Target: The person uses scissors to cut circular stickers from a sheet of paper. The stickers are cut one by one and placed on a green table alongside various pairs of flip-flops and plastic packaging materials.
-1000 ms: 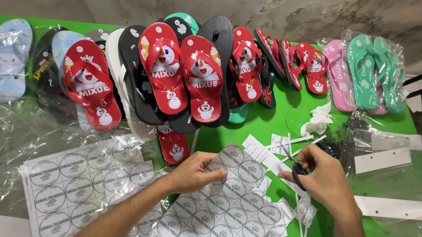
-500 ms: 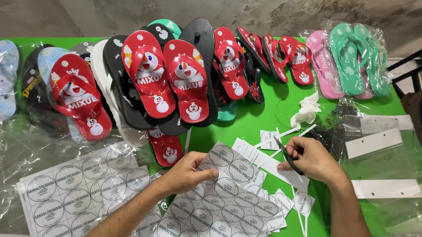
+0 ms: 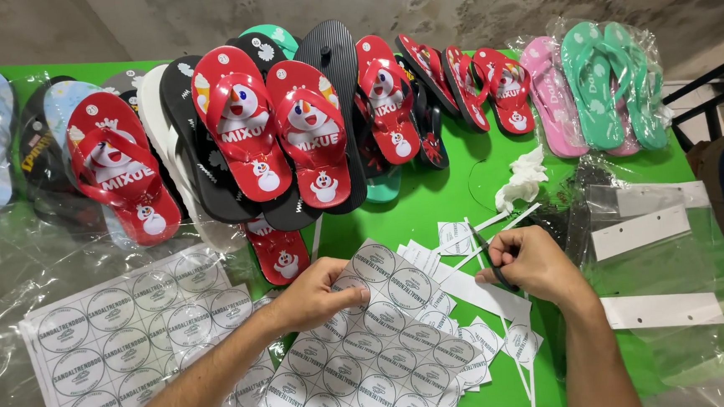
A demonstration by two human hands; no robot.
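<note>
Scissors (image 3: pixel 490 263) sit clamped in right hand (image 3: pixel 533 264); left hand (image 3: pixel 317 294) pinches label sheet (image 3: pixel 371 354).

Both forearms are showing bare, no sleeves reaching into view. Left hand (image 3: pixel 317 292) is wearing no glove, ring or watch; right hand (image 3: pixel 533 262) likewise, wrist uncovered. Fingernails are appearing short and unpainted. No bands or markings are showing on either arm.

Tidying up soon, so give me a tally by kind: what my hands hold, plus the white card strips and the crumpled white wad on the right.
Scissors, in the right hand: 1
Label sheet, in the left hand: 1
White card strips: 3
Crumpled white wad: 1
Total: 6
</note>
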